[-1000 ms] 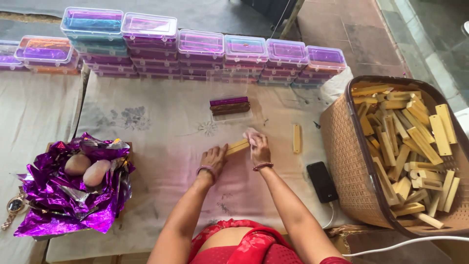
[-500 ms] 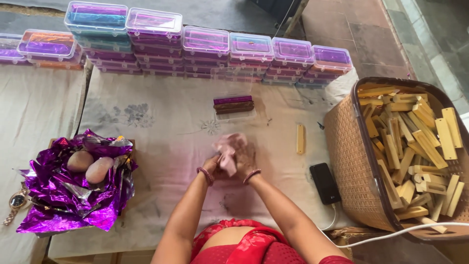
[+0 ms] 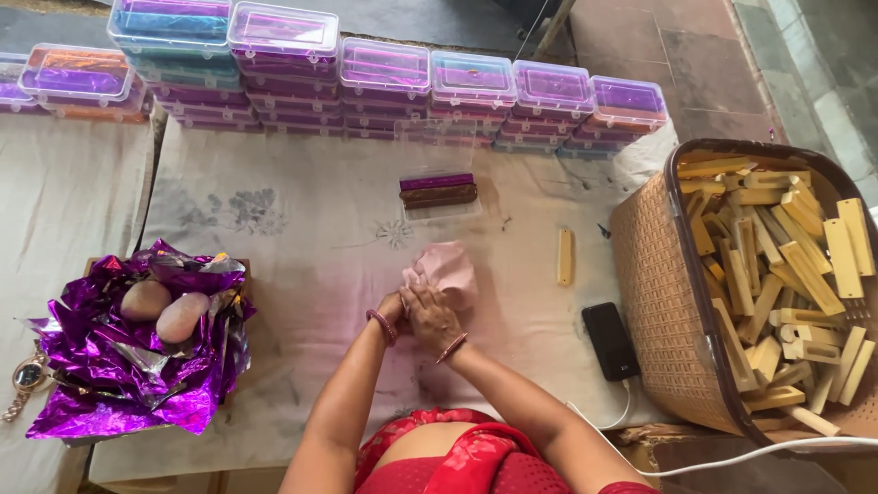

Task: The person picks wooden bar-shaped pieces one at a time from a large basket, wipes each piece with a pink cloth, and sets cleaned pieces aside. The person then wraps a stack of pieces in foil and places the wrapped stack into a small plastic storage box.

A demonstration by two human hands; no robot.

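**Head view: pink lump sits right at the fingertips, both hands on it**

Head cam looks straight down. Both hands meet at the mid cloth. Right hand (image 3: 432, 318) lies on top, fingers curled & closed over the near edge of the pink lump (image 3: 445, 273); left hand (image 3: 395, 306) is tucked beside/under it, mostly hidden, so can't tell how wide its fingers are, tho it touches the lump's left side. Lump lies just ahead of the knuckles, away from the body, roundish w/ no clear long axis. Neither hand nearer – both in contact.

Wooden block (image 3: 565, 256) lies to the right of the right hand, apart, long axis pointing away from the body. Phone (image 3: 610, 340) also right, closer to the body. Purple-and-brown bar (image 3: 437, 189) well ahead of the hands, lying crosswise. Foil pile (image 3: 110, 366) far to the left; basket (image 3: 649, 284) far right.
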